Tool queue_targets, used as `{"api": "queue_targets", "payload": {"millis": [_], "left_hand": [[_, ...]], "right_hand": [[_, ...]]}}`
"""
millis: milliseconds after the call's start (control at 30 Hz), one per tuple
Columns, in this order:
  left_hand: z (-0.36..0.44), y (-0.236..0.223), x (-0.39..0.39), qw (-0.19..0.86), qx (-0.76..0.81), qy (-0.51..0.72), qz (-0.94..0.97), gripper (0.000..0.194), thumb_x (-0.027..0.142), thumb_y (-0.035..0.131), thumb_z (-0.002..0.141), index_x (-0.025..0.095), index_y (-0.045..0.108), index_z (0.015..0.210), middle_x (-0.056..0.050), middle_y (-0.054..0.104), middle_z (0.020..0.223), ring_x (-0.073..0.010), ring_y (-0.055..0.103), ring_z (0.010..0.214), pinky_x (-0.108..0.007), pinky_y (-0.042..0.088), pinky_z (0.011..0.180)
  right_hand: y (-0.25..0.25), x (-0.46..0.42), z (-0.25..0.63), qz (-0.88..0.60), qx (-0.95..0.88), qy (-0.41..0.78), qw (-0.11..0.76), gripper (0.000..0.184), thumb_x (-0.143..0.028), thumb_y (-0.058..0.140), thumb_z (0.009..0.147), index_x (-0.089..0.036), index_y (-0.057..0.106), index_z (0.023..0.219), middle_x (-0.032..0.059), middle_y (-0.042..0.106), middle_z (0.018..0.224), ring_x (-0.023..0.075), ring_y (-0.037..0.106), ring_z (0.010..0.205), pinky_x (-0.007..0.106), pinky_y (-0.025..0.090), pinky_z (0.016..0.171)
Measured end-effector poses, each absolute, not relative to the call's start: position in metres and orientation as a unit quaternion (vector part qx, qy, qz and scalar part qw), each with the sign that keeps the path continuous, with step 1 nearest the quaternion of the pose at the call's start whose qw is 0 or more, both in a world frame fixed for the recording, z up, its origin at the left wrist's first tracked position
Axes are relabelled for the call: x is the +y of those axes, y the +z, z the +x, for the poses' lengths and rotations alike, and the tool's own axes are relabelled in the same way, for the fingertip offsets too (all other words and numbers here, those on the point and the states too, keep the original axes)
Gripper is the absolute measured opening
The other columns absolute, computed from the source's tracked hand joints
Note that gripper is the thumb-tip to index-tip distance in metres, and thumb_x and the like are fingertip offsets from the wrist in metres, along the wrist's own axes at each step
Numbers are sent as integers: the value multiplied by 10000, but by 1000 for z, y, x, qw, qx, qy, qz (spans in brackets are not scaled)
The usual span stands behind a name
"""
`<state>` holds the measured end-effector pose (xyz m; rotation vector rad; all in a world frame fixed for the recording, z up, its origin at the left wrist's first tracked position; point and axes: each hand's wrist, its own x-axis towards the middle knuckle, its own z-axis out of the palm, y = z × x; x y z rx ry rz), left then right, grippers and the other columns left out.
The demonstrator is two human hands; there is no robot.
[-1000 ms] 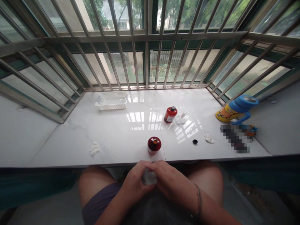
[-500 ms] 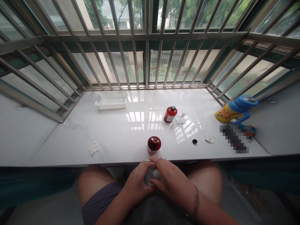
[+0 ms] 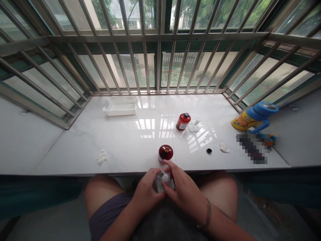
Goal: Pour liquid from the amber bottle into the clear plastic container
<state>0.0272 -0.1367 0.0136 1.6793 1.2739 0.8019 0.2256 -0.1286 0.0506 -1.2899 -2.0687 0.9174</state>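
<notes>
At the near edge of the marble-look ledge (image 3: 135, 144): The left hand (image 3: 145, 188) held a small clear container (image 3: 160, 187) just beyond the ledge, above the lap, its fingers curled about the side.
Pale translucent fitting (image 3: 166, 176): It sat at the container's top, within the right hand (image 3: 184, 185), whose thumb and fingers closed on it; the index finger reached forward toward the uncapped red bottle (image 3: 165, 154).
Risk at the red bottle: Its mouth was open and it stood near the edge, so a knock from that forward finger could have tipped it and spilled any contents.
Risk at the container: Uneven pressure or a loose left grip could have let it slip toward the floor, or skewed the fitting.
Farther back: A capped red bottle (image 3: 183, 122) stood upright, with a loose black cap (image 3: 209, 151) and crumpled tissue (image 3: 224, 148) to its right and nearer the edge.
Hard to make out: Fingers covered much of the container, and its contents and the fitting's seating were unclear. Whether the index finger touched the red bottle could not be told. Pixelation masked a dark object (image 3: 253, 150) at right.
</notes>
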Motion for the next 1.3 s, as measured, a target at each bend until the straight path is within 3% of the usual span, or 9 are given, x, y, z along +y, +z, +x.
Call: {"api": "queue_targets", "payload": {"millis": [100,267,367,467,600,767,1000,1300], "left_hand": [[27,15,-137,433,503,331,670,607,128,753,770,283,635,1345,-52,711,1315,-257,690,1204,-378,562,1054],[27,15,-138,429,504,331,672,636,101,745,736,276,637,1338,-48,716,1291,-257,693,1188,-381,570,1039],[27,15,-137,431,505,332,671,637,112,769,734,281,638,1334,-47,718,1291,-260,692,1190,-383,568,1042],[27,14,-137,426,505,333,673,653,112,764,745,285,622,1359,-49,708,1324,-259,683,1218,-391,556,1071],[27,11,-138,422,504,328,679,662,111,775,745,289,615,1363,-45,705,1326,-255,682,1221,-388,556,1074],[26,8,-138,417,509,321,681,614,200,824,794,292,619,1366,-54,703,1327,-267,682,1219,-410,563,1069],[24,9,-136,412,525,319,673,637,248,891,769,274,637,1352,-73,712,1320,-288,693,1219,-427,575,1056],[24,8,-137,403,524,327,675,665,249,927,737,264,651,1341,-66,725,1300,-281,708,1194,-414,589,1040]], "right_hand": [[51,-130,225,-455,-778,334,275,867,-104,650,900,-279,269,1659,129,587,1499,305,599,1370,525,523,1183],[50,-129,226,-471,-769,334,274,822,-136,666,927,-284,297,1646,116,655,1399,294,674,1235,519,582,1108],[51,-129,229,-427,-796,332,273,805,-95,589,954,-293,266,1665,121,598,1508,289,612,1364,521,534,1179],[50,-129,231,-429,-798,320,276,820,-144,654,954,-281,274,1667,133,564,1557,316,560,1434,552,497,1217],[48,-128,231,-442,-788,317,287,714,-170,657,979,-311,365,1614,100,640,1478,293,655,1307,515,574,1129],[61,-125,237,-434,-779,325,315,615,-224,684,993,-339,448,1550,60,678,1422,259,672,1277,446,582,1102],[80,-120,246,-472,-714,398,332,594,-258,761,944,-336,512,1478,28,739,1238,219,728,1125,392,601,1027],[77,-122,248,-497,-696,398,332,609,-271,796,907,-337,540,1455,15,750,1190,215,721,1058,399,590,1002]]}}
